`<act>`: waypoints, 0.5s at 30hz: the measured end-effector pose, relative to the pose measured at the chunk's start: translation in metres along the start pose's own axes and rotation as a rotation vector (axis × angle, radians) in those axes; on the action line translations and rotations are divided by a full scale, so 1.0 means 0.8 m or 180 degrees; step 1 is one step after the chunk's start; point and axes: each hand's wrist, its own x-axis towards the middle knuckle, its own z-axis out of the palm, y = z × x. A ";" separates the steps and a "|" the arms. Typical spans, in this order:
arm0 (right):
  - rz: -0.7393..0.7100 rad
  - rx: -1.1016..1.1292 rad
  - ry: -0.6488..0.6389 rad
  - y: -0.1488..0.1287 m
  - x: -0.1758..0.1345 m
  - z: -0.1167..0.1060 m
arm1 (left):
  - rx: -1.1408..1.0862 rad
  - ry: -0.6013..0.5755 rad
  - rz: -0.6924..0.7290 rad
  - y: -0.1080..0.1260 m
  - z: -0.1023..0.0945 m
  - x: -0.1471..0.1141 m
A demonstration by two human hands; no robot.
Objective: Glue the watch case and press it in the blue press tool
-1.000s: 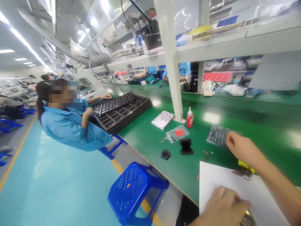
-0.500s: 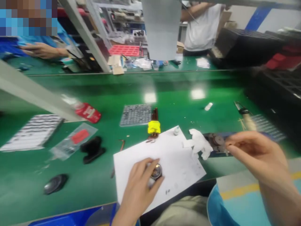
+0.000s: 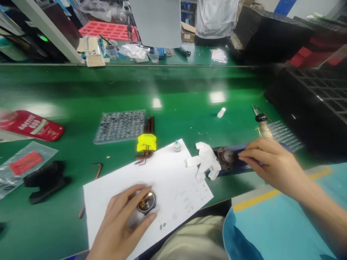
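Observation:
My left hand (image 3: 121, 220) rests on a white sheet of paper (image 3: 168, 173), thumb and fingers curled round a small round part (image 3: 148, 203) with a dark rim and gold-coloured pieces inside. My right hand (image 3: 267, 162) is closed in a pinch just right of a dark metal fixture (image 3: 227, 157) with a round centre. What the pinched fingertips hold, if anything, is too small to make out. A crumpled white cloth or glove (image 3: 204, 160) lies against the fixture's left side. A small pale bottle (image 3: 177, 146) with a bluish tip stands at the paper's top edge.
A yellow-held hex key set (image 3: 146, 142) and a clear tray of small parts (image 3: 120, 126) lie beyond the paper. A loose hex key (image 3: 98, 170), black holder (image 3: 45, 182) and red bottle (image 3: 32, 124) are leftward. A wooden-handled tool (image 3: 264, 126) and black crates (image 3: 317, 101) are rightward.
The camera view has swung right and down. My right hand has come lower, its pinched fingertips now close to the dark fixture. My left hand stays round the small part on the paper.

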 end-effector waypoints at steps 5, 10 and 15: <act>0.0032 -0.0098 -0.0256 0.008 0.003 0.007 | -0.0149 0.0081 -0.0228 0.008 0.003 -0.003; 0.0055 -0.0319 -0.0569 0.006 0.008 0.002 | -0.0210 0.0084 -0.0317 0.015 0.004 -0.002; 0.0042 -0.0574 -0.0928 0.008 0.020 -0.001 | -0.0206 0.0107 -0.0307 0.014 0.003 -0.001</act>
